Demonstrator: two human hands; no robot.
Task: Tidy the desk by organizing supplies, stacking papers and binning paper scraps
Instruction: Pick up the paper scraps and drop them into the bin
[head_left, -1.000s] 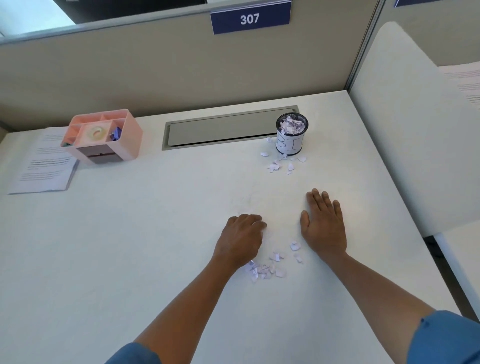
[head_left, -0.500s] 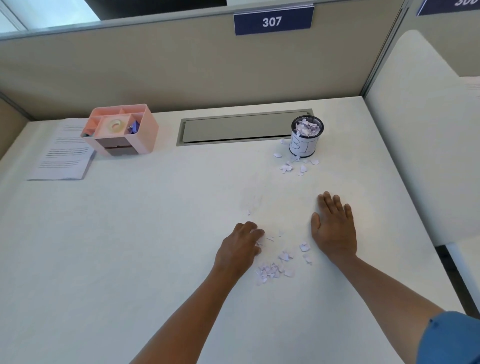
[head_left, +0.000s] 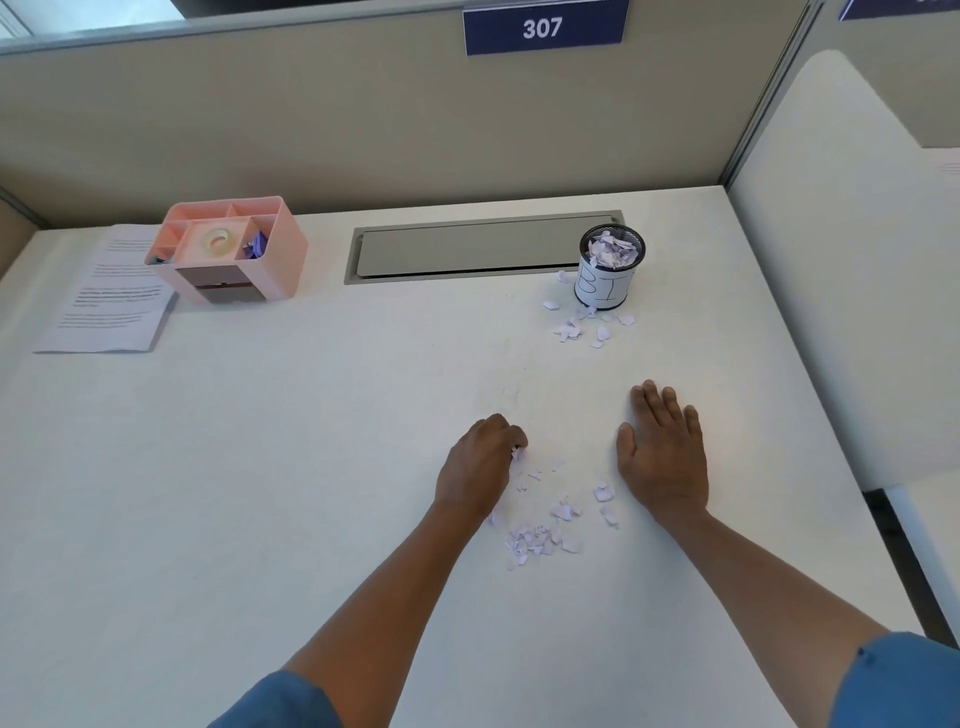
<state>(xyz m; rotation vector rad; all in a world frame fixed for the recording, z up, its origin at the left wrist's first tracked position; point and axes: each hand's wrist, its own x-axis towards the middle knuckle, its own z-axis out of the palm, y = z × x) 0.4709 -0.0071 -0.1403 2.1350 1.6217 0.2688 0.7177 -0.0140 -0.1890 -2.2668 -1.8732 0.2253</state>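
Note:
A small pile of pale lilac paper scraps (head_left: 540, 540) lies on the white desk (head_left: 260, 493) between my hands. My left hand (head_left: 480, 465) has its fingers curled and pinches a few scraps at its fingertips. My right hand (head_left: 665, 452) lies flat on the desk, fingers straight, just right of the scraps. A small mesh bin (head_left: 609, 267) full of scraps stands at the back right, with more loose scraps (head_left: 582, 325) scattered in front of it.
A pink desk organizer (head_left: 234, 249) holding a tape roll stands at the back left, on the corner of a stack of printed papers (head_left: 104, 306). A grey cable hatch (head_left: 467, 249) runs along the back. A white divider panel (head_left: 841, 291) bounds the right side.
My left hand has drawn its fingers in over the scraps and gathered a few. The right hand has stayed flat; the view has shifted slightly.

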